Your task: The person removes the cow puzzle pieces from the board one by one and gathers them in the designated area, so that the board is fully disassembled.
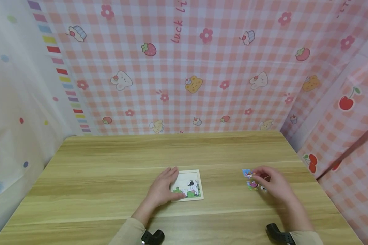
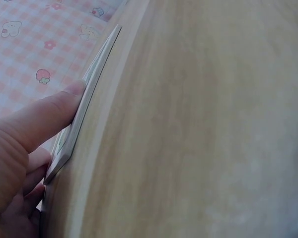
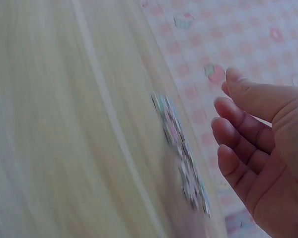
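Note:
A square wooden puzzle board (image 1: 187, 176) with a pale frame lies mid-table. Placed pieces (image 1: 194, 189) at its lower part show part of a black-and-white animal on green; the upper area is bare. My left hand (image 1: 163, 188) holds the board at its left side, thumb (image 2: 57, 111) over the near edge and fingers at the far-left side. My right hand (image 3: 268, 144) hovers above loose puzzle pieces (image 1: 252, 184), fingers loosely bent, with nothing visible between them. The loose pieces lie spread together on the table, partly hidden by this hand in the head view.
The wood-grain table (image 1: 110, 160) reaches back to a pink checked curtain (image 1: 171, 102). Another checked cloth (image 1: 355, 163) hangs at the right, and a pale dotted one (image 1: 21, 85) at the left. Black wrist straps (image 1: 277, 234) sit on both wrists.

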A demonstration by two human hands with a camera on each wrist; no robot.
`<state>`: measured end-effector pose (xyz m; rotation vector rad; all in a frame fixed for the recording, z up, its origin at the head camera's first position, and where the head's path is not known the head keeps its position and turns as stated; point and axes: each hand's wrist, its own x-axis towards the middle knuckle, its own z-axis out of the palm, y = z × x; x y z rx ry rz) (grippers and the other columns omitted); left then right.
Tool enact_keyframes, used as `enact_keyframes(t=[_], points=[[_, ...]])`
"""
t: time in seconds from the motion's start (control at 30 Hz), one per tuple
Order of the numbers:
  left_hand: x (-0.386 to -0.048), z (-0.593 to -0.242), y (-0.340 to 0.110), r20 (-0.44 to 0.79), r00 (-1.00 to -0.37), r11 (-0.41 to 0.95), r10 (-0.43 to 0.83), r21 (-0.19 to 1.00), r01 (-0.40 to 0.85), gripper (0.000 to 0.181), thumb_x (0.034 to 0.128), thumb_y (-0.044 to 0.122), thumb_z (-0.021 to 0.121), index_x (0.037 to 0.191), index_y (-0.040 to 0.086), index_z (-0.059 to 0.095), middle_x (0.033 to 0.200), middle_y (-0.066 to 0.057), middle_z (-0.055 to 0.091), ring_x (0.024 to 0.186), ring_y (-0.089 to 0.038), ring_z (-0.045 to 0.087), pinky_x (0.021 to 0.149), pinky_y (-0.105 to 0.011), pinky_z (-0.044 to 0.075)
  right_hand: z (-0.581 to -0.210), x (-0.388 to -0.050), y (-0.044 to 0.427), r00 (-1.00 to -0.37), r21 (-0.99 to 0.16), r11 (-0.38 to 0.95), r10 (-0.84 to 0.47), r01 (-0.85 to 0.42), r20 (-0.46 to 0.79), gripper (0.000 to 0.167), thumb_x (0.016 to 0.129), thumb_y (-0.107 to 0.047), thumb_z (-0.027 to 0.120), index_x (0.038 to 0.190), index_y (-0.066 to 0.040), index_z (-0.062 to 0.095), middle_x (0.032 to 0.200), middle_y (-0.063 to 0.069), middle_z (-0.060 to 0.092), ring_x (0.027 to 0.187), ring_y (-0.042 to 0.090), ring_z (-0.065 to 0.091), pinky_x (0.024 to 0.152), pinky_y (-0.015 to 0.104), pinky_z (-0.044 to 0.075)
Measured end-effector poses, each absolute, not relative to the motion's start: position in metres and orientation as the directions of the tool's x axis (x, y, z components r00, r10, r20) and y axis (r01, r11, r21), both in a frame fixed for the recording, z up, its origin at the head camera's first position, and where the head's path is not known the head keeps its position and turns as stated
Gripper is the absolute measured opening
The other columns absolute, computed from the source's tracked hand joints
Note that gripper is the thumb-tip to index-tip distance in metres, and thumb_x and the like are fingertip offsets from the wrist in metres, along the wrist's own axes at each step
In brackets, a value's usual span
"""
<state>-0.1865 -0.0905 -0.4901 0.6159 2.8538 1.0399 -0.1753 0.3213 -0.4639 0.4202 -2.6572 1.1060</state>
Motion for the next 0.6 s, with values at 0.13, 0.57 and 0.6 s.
enact_keyframes(t=[0.13, 0.57, 0.6], points=[[-0.186, -0.489, -0.091, 0.098, -0.919, 0.69, 0.383, 0.631, 0.355, 0.097, 0.0743, 0.037, 0.093, 0.147, -0.009, 0.049, 0.159, -0.02, 0.043, 0.151, -0.042, 0.031, 0.123, -0.056, 0.027, -0.462, -0.179, 0.305, -0.922, -0.681, 0.623, -0.234, -0.385, 0.307, 0.012, 0.091, 0.002, 0.075, 0.103, 0.002, 0.071, 0.087, 0.001, 0.071, 0.073, 0.005, 0.061, 0.065, 0.022, 0.054], [-0.186, -0.489, -0.091, 0.108, -0.914, 0.687, 0.391, 0.626, 0.368, 0.096, 0.0746, 0.036, 0.093, 0.147, -0.009, 0.05, 0.158, -0.022, 0.044, 0.15, -0.043, 0.032, 0.122, -0.056, 0.027, -0.466, -0.191, 0.249, -0.885, -0.706, 0.563, -0.418, -0.43, 0.205, 0.022, 0.095, -0.007, 0.074, 0.115, 0.002, 0.072, 0.107, 0.008, 0.076, 0.095, 0.017, 0.07, 0.08, 0.028, 0.058], [-0.186, -0.489, -0.091, 0.107, -0.914, 0.688, 0.391, 0.625, 0.368, 0.096, 0.0747, 0.036, 0.093, 0.147, -0.009, 0.05, 0.158, -0.022, 0.044, 0.15, -0.043, 0.032, 0.122, -0.056, 0.027, -0.466, -0.192, 0.245, -0.883, -0.705, 0.566, -0.427, -0.428, 0.195, 0.023, 0.095, -0.008, 0.074, 0.116, 0.001, 0.072, 0.109, 0.008, 0.076, 0.097, 0.02, 0.07, 0.082, 0.029, 0.058]])
